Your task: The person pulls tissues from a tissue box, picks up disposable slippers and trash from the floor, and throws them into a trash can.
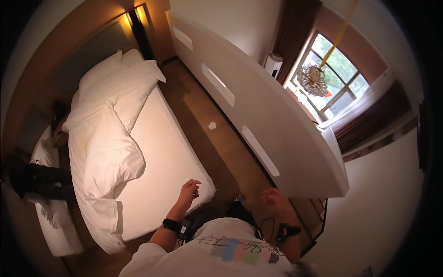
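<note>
My left hand (189,191) is over the near corner of the bed's white sheet (161,157), its fingers loosely curled and nothing visible in them. To the right, my right hand (275,198) hangs over the floor beside the low end of the white partition, fingers apart and holding nothing. Each wrist wears a black strap. A rumpled white duvet (110,147) lies folded back along the left side of the bed, and white pillows (120,69) rest at its head.
A white partition (258,101) with cut-out slots runs along the right of the wooden floor (194,101). A small white scrap (212,125) lies there. Another person in dark clothes (41,180) is at the far left, by a second bed (57,231).
</note>
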Tool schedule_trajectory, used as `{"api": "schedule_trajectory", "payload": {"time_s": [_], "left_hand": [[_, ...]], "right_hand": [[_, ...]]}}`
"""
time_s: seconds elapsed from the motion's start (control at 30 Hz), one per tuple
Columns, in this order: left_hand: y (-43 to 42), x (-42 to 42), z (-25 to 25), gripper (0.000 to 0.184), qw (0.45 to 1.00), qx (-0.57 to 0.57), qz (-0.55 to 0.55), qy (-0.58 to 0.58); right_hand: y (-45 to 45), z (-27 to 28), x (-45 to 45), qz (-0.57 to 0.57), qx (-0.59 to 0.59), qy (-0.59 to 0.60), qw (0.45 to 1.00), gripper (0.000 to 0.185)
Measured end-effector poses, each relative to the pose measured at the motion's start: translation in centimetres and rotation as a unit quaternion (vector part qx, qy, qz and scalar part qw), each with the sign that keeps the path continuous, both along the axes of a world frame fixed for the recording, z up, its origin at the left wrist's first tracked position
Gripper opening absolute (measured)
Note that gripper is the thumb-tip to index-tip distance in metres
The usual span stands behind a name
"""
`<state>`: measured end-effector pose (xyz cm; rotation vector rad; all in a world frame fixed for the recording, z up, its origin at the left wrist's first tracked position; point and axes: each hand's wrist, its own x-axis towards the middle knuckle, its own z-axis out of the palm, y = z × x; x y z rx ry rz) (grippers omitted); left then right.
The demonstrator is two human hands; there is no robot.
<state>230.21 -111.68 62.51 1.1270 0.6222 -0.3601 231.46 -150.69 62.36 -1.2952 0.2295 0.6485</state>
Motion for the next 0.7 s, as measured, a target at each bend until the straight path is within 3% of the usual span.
{"api": "schedule_trajectory", "payload": {"time_s": [0.13, 0.23, 0.33, 0.4, 0.57, 0.63, 0.7], "left_hand": [[-2.6, 2.8, 0.7, 0.012, 0.999, -0.026, 0.029, 0.005], [-1.6, 2.2, -1.6, 0.014, 0.993, -0.058, 0.075, 0.067], [-0.8, 2.7, -2.8, 0.012, 0.978, -0.033, 0.188, 0.088], [0.5, 5.1, -2.7, 0.012, 0.976, -0.002, 0.208, 0.068], [4.7, 14.7, -2.9, 0.019, 0.979, 0.000, 0.204, -0.007], [7.4, 18.9, -3.7, 0.020, 0.974, -0.001, 0.226, -0.018], [10.4, 22.3, -4.1, 0.022, 0.962, -0.039, 0.271, -0.002]], "right_hand": [[-1.3, 0.4, 8.6, 0.021, 0.025, 0.017, 0.999, 0.024], [0.4, -0.8, 15.4, 0.132, -0.037, 0.020, 0.990, 0.023], [4.0, -0.7, 19.9, 0.160, -0.001, 0.054, 0.986, 0.023], [6.4, 1.3, 23.2, 0.167, 0.082, 0.108, 0.976, 0.023], [9.8, 3.2, 33.7, 0.223, 0.088, 0.071, 0.968, 0.022], [11.2, 3.9, 38.1, 0.169, 0.021, 0.084, 0.982, 0.022], [12.7, 3.5, 42.5, 0.114, 0.051, 0.112, 0.986, 0.028]]}}
